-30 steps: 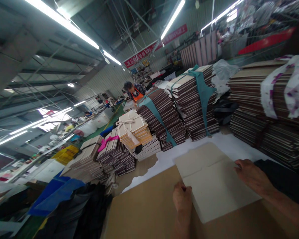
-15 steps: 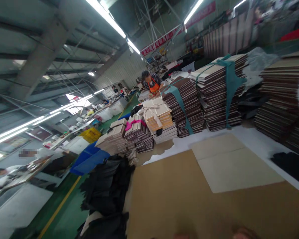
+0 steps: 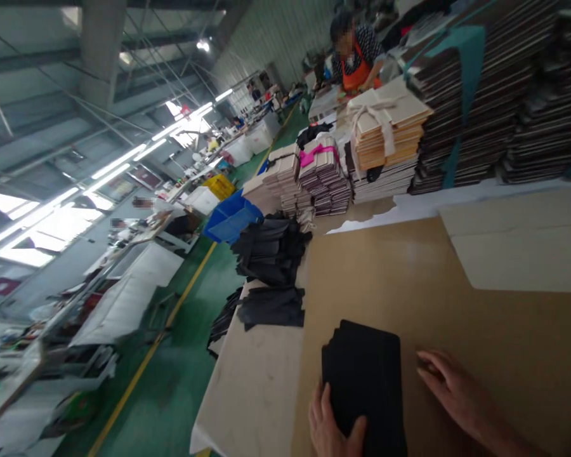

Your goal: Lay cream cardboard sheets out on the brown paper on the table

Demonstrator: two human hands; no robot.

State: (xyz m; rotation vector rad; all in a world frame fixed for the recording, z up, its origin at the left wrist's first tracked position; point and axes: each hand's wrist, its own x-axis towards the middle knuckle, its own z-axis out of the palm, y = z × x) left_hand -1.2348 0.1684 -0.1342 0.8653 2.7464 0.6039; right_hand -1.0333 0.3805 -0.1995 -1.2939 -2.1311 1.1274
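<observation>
Near the front edge of the desk (image 3: pixel 400 273), a black stack of sheets (image 3: pixel 361 381) is gripped by the left hand (image 3: pixel 330 428), thumb on top. The right hand (image 3: pixel 450 393) lies open, flat beside it. Probably light and floppy, it is best held at both edges.

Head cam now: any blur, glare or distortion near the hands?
Head view: left hand and right hand fairly sharp on the black stack; edges smeared, tilted wide-angle stretch; windows blown out; black stack shows almost no surface detail.
</observation>
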